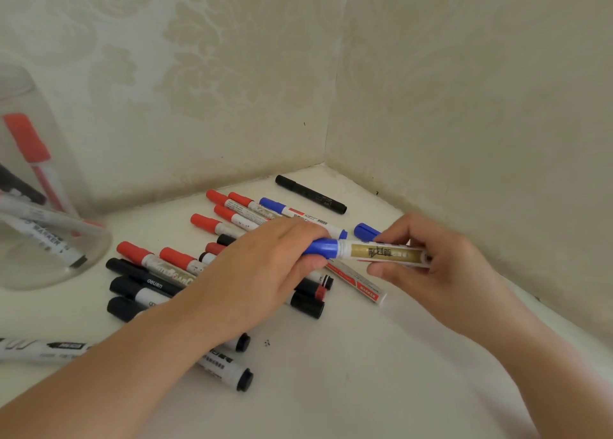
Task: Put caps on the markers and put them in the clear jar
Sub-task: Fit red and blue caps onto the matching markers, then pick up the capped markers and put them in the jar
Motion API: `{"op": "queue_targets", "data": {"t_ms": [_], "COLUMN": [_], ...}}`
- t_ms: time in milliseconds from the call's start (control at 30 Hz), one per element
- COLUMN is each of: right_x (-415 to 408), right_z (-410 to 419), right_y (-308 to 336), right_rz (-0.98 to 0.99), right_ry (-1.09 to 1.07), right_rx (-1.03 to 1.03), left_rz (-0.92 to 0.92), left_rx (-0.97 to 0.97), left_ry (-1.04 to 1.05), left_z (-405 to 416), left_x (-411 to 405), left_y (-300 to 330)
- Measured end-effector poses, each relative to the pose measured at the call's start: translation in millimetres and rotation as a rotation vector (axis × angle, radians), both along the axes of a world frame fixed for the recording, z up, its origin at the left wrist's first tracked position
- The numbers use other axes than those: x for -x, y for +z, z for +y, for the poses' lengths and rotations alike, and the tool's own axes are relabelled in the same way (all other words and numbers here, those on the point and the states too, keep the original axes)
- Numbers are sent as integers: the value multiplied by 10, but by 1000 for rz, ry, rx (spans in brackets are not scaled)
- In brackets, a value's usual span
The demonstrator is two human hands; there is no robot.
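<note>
Pale patterned wallpaper backed a white table (331, 389). At far left, the clear jar (39, 206) held several markers (blurred, perhaps three). Mid-table, the left hand (265, 272) curled round a blue cap (321, 248) on the white-and-gold marker (381, 254), whose barrel the right hand (441, 266) pinched.

A black marker (151, 281) in the pile is showing "deli" in white. "MARKER" is reading on a red-banded white marker (360, 281) and on a marker inside the clear jar (46, 239). Other print is staying illegible.
</note>
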State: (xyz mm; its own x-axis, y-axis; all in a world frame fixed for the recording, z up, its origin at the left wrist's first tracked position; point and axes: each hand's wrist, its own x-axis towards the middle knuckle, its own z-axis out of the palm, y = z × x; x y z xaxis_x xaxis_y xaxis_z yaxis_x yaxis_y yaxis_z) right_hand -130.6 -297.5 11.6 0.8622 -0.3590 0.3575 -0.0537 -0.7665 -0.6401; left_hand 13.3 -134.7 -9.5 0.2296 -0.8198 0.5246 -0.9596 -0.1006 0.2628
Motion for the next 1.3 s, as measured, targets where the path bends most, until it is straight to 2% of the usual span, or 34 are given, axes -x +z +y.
{"op": "queue_targets", "data": {"t_ms": [100, 467, 533, 667, 800, 900, 1000, 1067, 1300], "right_x": [-7, 10, -9, -94, -130, -150, -178, -203, -225], "right_z": [14, 52, 47, 100, 52, -8, 27, 63, 257], "right_y": [21, 84, 22, -121, -153, -190, -261, -314, -348], "right_rz": [27, 158, 164, 52, -32, -43, -27, 10, 37], "right_ry": [11, 109, 80, -3, -109, -162, -183, -153, -39], "right_rx": [-107, -211, -207, -171, 38, 128, 270, 382, 598], "left_rz": [-28, -141, -140, -231, -271, -212, 39, 196, 349], "left_rx": [-16, -46, -41, -8, -10, -20, -19, -131, -277], "left_ry": [10, -9, -3, 39, 153, 196, 211, 238, 370], "left_z": [4, 11, 1, 5, 11, 58, 235, 405, 1336], "left_x": [8, 20, -4, -56, 25, 49, -35, -140, -263], "left_y": [11, -34, -59, 44, 89, 187, 472, 598, 460]}}
